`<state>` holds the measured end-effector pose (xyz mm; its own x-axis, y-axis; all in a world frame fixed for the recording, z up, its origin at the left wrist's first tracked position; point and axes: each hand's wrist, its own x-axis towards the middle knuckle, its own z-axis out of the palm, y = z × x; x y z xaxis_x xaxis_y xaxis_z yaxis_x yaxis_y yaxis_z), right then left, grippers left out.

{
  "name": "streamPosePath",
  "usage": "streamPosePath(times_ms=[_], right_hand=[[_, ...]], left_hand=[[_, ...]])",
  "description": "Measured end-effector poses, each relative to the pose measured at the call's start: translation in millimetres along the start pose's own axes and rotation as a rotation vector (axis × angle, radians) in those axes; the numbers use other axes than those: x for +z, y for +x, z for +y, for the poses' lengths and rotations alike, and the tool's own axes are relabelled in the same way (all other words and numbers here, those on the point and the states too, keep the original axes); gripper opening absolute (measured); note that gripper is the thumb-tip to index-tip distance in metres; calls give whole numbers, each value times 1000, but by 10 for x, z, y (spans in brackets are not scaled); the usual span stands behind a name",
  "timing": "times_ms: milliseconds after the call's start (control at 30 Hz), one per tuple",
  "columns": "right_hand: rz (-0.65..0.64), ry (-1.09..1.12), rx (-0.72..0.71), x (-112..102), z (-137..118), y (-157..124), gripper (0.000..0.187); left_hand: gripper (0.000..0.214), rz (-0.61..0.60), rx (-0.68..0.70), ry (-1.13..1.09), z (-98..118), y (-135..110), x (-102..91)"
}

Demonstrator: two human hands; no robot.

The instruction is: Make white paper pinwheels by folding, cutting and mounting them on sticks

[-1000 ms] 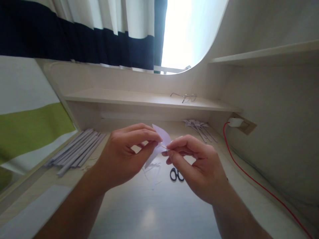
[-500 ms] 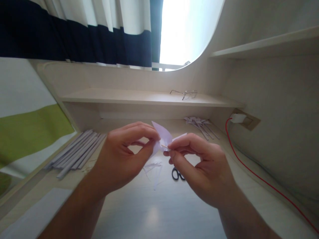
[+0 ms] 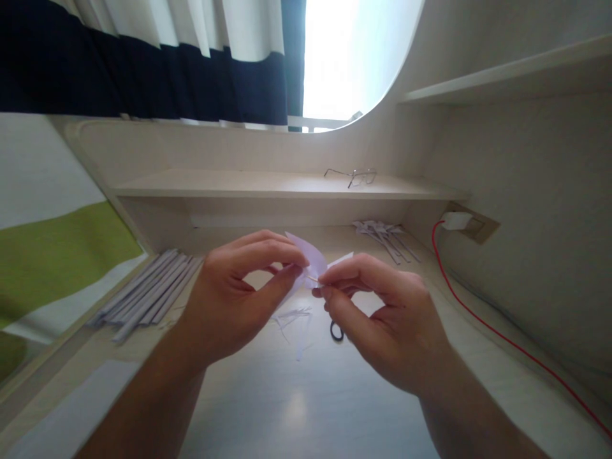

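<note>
Above the desk, my left hand [image 3: 239, 293] pinches a small folded piece of white paper [image 3: 312, 256] between thumb and fingers. My right hand [image 3: 382, 319] meets it from the right, its thumb and forefinger closed on a thin wooden stick [image 3: 313, 279] whose tip touches the paper. Both hands are closed and held close together. On the desk just below them lie thin paper scraps [image 3: 292, 317] and black-handled scissors [image 3: 336, 331], partly hidden by my right hand.
A row of rolled paper tubes [image 3: 146, 293] lies at the left. More paper pieces [image 3: 385, 234] sit at the back right. Glasses [image 3: 352, 176] rest on the shelf. A red cable [image 3: 497, 331] runs from a wall plug [image 3: 456, 221]. A white sheet [image 3: 71, 408] lies front left.
Both hands stay together on the paper and stick, shifted slightly left and up in view. My right hand covers more of the scissors. The camera tilted a little.
</note>
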<state>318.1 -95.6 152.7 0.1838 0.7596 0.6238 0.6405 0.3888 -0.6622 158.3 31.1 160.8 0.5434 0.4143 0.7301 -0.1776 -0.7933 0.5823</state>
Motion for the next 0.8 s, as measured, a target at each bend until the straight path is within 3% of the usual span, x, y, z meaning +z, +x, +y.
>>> streamPosePath(times_ms=[367,800], right_hand=[[47,-7,24,-2,-42,-32,15],[89,-65,20,-18,-91,-47,15]], left_hand=[[13,17,-127,-80,-85,-10,-4],[16,-5,-166,-236,-145,26,-5]])
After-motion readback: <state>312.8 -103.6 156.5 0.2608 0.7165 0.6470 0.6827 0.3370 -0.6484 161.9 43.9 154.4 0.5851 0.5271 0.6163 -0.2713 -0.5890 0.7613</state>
